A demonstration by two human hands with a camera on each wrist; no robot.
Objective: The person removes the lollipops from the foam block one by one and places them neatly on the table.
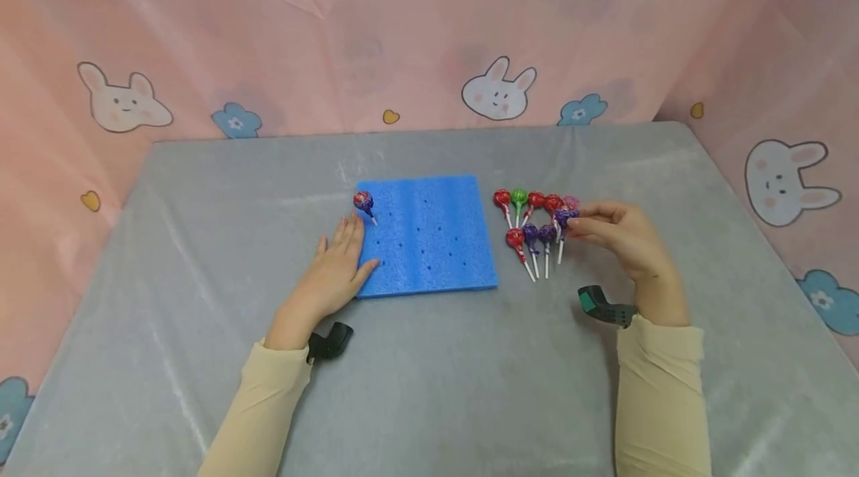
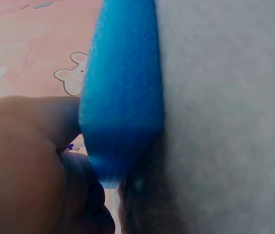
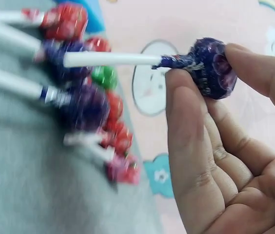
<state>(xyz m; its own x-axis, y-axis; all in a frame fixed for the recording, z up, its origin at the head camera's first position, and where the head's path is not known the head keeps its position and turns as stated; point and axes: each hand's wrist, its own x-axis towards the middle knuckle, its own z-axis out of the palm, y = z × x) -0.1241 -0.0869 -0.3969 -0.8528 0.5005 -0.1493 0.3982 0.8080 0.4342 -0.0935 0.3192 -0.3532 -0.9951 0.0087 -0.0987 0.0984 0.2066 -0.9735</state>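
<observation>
My right hand point(image 1: 620, 235) pinches a purple-wrapped lollipop point(image 3: 213, 68) by its candy end, the white stick pointing away from the fingers. Behind it in the right wrist view, other lollipops lie in a loose group. My left hand point(image 1: 332, 268) lies with straight fingers along the left edge of a blue foam board point(image 1: 429, 238), the thumb over its near left corner. The board's thick side point(image 2: 123, 87) fills the middle of the left wrist view. Small dark holes dot its top. One red and purple lollipop point(image 1: 363, 201) stands tilted in its far left part.
Right of the board, two rows of lollipops lie on the grey table cover point(image 1: 456, 373): a green lollipop point(image 1: 519, 197) among red ones at the back, a red lollipop point(image 1: 515, 238) and purple ones in front. A pink patterned curtain point(image 1: 403, 30) hangs behind the table.
</observation>
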